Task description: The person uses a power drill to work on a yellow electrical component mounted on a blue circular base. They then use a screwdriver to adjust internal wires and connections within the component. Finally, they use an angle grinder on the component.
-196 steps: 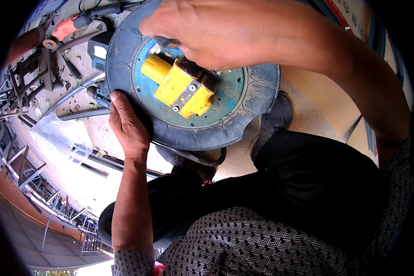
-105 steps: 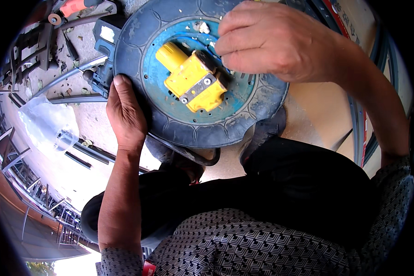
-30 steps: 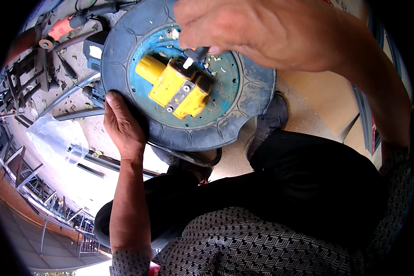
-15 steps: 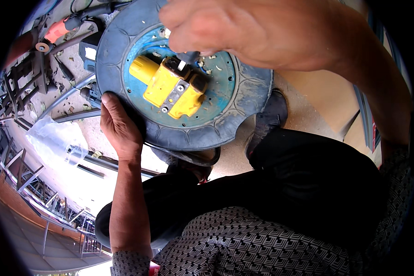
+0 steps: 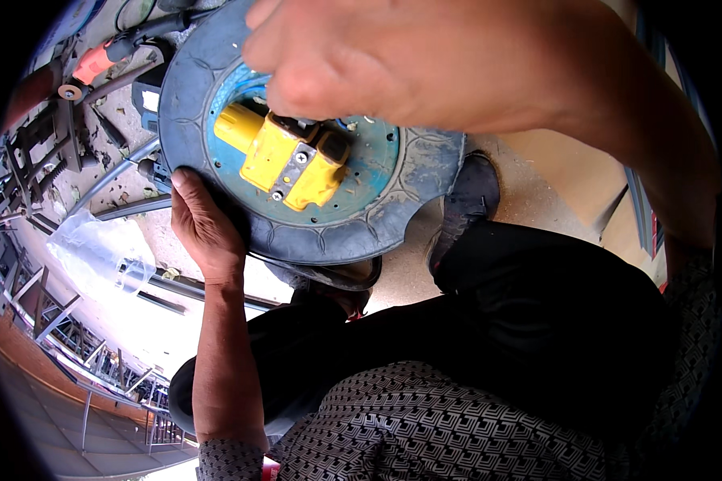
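A round disc (image 5: 361, 236) with a wide black rubbery rim and a blue-green centre is tilted up in front of my knees. Screwed to its centre is a yellow plastic housing (image 5: 289, 164) with a grey metal strip and a ribbed round end; blue wires show beside it. My left hand (image 5: 207, 224) grips the rim at its lower left, thumb on top. My right hand (image 5: 341, 68) is closed over the far part of the disc, just above the housing. Its fingertips, and whatever they hold, are hidden behind the hand.
An orange angle grinder (image 5: 96, 62) lies at the far left among metal bars. A clear plastic bag (image 5: 100, 252) rests on the floor nearer me. My dark shoe (image 5: 467, 196) stands right of the disc, with a brown board (image 5: 557, 172) beyond.
My right hand has moved left and slightly nearer, covering more of the disc's centre. The disc and yellow housing have shifted slightly left. My left hand keeps its grip.
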A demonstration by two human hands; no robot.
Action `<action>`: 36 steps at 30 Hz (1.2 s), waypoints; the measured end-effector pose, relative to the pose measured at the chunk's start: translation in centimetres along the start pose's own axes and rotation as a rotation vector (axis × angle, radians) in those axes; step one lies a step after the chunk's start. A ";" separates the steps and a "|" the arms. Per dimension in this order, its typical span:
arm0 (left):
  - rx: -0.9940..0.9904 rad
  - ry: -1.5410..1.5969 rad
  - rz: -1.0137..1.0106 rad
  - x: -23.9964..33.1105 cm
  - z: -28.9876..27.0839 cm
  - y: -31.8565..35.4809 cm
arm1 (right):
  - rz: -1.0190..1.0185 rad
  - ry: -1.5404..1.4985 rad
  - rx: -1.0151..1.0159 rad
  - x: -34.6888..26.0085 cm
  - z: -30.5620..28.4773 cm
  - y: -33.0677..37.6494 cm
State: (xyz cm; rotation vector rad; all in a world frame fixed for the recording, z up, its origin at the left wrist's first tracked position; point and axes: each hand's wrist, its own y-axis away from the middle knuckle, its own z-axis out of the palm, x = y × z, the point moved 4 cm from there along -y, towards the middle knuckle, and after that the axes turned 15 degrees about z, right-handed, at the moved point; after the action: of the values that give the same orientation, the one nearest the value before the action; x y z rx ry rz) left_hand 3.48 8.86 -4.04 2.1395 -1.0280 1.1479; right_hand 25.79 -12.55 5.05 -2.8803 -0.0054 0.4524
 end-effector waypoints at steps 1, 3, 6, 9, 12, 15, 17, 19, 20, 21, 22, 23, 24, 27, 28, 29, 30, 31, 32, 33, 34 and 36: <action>-0.002 -0.006 -0.003 0.0 0.0 -0.1 | 0.004 0.002 0.006 0.0 0.0 0.0; 0.002 0.022 -0.011 0.0 0.3 -0.1 | 0.008 0.008 0.013 0.0 0.0 0.1; 0.001 0.051 -0.008 -0.1 0.3 -0.1 | 0.005 0.018 0.024 -0.2 0.2 -0.1; -0.008 0.022 0.004 0.3 0.1 -0.1 | -0.010 0.022 0.032 -0.2 0.4 -0.3; -0.022 0.056 -0.002 0.3 0.4 -0.3 | -0.010 0.047 0.021 -0.4 0.2 -0.5; -0.011 0.069 -0.009 0.2 0.2 -0.1 | -0.036 0.062 0.023 -0.5 0.6 -1.0; -0.014 0.091 -0.017 0.4 0.2 -0.1 | -0.021 0.051 0.017 -0.7 0.7 -1.2; -0.016 0.127 -0.040 0.4 0.2 -0.1 | 0.014 0.029 -0.005 -0.8 0.9 -1.5; -0.019 0.089 -0.046 0.4 0.1 -0.2 | 0.018 0.031 -0.015 -0.8 1.0 -1.7; -0.017 0.092 -0.043 0.4 0.1 -0.2 | 0.021 0.033 -0.026 -0.8 1.1 -1.8; -0.016 0.096 -0.038 0.5 0.2 -0.2 | 0.010 0.033 -0.029 -0.8 1.1 -2.0; -0.016 0.100 -0.034 0.6 0.2 -0.2 | 0.006 0.012 -0.007 -0.8 1.2 -1.9; -0.017 0.107 -0.032 0.6 0.2 -0.2 | 0.001 -0.009 0.016 -0.7 1.4 -1.9; 0.000 0.102 -0.016 1.0 0.0 -0.1 | -0.014 -0.128 0.086 0.1 2.5 -1.6; -0.001 0.100 0.000 0.8 0.1 0.0 | -0.011 -0.150 0.049 0.2 2.5 -1.7; -0.002 0.097 0.017 0.8 0.1 0.0 | -0.011 -0.119 0.011 0.0 2.3 -1.8; -0.001 0.094 0.018 0.9 0.2 -0.1 | -0.014 -0.088 -0.026 -0.1 2.0 -2.1; 0.001 0.087 0.010 1.0 0.1 -0.1 | -0.024 -0.011 -0.066 -0.6 0.9 -2.8; 0.003 0.080 0.003 0.9 0.1 -0.1 | -0.027 -0.008 -0.075 -0.6 1.0 -3.0; -0.001 0.074 -0.009 0.7 0.0 0.0 | -0.028 -0.005 -0.085 -0.6 1.0 -3.2; -0.007 0.069 -0.016 0.6 0.0 0.0 | -0.020 -0.072 -0.063 -0.2 1.7 -2.9; 0.005 0.071 -0.015 0.8 0.3 -0.2 | 0.004 -0.117 -0.091 0.5 1.6 -2.1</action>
State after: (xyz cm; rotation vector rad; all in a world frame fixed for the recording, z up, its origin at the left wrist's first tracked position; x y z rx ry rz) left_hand 4.08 8.51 -3.53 2.0905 -0.9770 1.2117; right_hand 25.82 -10.11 3.94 -2.9378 -0.0398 0.6368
